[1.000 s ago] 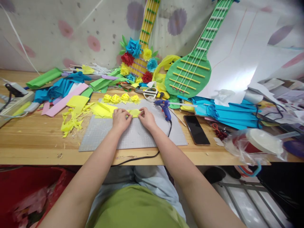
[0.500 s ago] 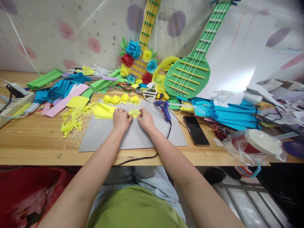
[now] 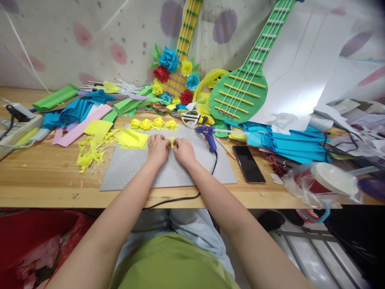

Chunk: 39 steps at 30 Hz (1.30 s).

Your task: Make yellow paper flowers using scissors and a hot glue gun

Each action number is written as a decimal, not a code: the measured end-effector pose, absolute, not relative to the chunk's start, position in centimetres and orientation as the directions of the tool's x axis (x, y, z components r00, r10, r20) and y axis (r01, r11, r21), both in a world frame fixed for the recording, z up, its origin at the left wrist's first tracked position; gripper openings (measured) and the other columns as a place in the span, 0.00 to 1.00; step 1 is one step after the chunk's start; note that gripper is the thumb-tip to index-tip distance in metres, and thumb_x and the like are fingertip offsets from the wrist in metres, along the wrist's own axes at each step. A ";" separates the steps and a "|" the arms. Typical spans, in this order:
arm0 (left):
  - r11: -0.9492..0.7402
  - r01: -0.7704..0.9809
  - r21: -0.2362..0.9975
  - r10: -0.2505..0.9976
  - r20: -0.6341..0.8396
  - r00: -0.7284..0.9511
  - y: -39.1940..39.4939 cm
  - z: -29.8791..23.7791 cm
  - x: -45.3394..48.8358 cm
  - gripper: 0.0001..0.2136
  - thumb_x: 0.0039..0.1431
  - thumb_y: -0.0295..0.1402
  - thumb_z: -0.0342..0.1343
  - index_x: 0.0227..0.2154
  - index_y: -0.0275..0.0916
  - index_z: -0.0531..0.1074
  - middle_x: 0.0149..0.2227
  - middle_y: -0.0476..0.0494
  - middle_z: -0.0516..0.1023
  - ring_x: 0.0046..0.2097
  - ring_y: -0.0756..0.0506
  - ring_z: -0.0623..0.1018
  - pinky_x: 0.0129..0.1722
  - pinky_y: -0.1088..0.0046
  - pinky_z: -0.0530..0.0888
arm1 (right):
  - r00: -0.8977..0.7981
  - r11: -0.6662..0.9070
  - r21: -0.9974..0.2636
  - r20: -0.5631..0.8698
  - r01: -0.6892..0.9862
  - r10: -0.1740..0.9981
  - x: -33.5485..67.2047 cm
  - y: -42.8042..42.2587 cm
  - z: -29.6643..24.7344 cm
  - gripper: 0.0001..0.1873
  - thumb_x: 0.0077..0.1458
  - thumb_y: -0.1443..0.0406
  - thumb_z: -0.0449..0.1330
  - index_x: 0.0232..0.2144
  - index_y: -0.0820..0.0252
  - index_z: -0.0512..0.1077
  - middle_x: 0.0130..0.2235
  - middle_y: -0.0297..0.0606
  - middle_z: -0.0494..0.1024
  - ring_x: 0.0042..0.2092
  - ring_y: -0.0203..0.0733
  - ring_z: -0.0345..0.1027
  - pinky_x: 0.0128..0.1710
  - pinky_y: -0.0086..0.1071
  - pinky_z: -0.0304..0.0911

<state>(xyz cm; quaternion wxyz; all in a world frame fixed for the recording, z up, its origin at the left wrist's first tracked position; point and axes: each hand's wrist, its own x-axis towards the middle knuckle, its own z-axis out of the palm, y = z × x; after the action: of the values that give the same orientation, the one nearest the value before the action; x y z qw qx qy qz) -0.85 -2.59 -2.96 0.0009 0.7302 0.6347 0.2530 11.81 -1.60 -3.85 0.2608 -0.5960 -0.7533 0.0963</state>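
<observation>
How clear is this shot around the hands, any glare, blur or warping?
Head view: even light, sharp at the left hand and right hand pinching the yellow paper piece; glare on the white sheet; wide-angle stretch toward the bottom edge; right edge blurs, top corner darkens.

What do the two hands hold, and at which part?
A small yellow paper on the mat: left hand at its left end, right hand at its right end.

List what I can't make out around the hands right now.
Yellow paper: head view, mostly hidden by left hand and right hand; shape and grip unreadable.
Green guitar: head view, neck cut off by top edge.
Plastic bag at right: head view, contents blurred by wrinkled film.
</observation>
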 end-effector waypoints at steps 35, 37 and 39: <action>-0.037 0.876 0.481 0.961 0.257 -0.101 -2.6 -2.6 -0.7 0.14 0.46 0.18 0.47 0.32 0.43 0.68 0.41 0.43 0.72 0.49 0.40 0.65 0.48 0.62 0.60 | -0.078 0.236 -0.611 0.273 0.756 0.959 12.1 -1.5 -4.5 0.17 0.48 0.76 0.47 0.40 0.61 0.64 0.42 0.46 0.63 0.43 0.44 0.60 0.45 0.38 0.58; -0.056 0.853 0.519 0.957 0.271 -0.102 -2.6 -2.7 -0.9 0.14 0.45 0.17 0.46 0.32 0.42 0.67 0.40 0.44 0.72 0.48 0.40 0.66 0.48 0.62 0.61 | -0.068 0.244 -0.635 0.289 0.733 0.955 12.1 -1.4 -4.7 0.16 0.48 0.76 0.46 0.38 0.61 0.65 0.41 0.46 0.63 0.42 0.44 0.60 0.45 0.39 0.58; -0.076 0.822 0.564 0.947 0.298 -0.117 -2.5 -2.8 -1.2 0.14 0.45 0.17 0.46 0.32 0.42 0.66 0.40 0.44 0.72 0.47 0.41 0.67 0.48 0.62 0.62 | -0.046 0.250 -0.678 0.303 0.691 0.952 12.2 -1.2 -4.9 0.16 0.47 0.76 0.45 0.37 0.60 0.64 0.40 0.45 0.64 0.41 0.44 0.60 0.46 0.39 0.58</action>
<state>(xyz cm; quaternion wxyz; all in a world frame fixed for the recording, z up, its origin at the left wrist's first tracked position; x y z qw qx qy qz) -1.16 -2.51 -2.83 0.0961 0.6575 0.6729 0.3250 12.24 -1.16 -4.87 0.3654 -0.5859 -0.7010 0.1783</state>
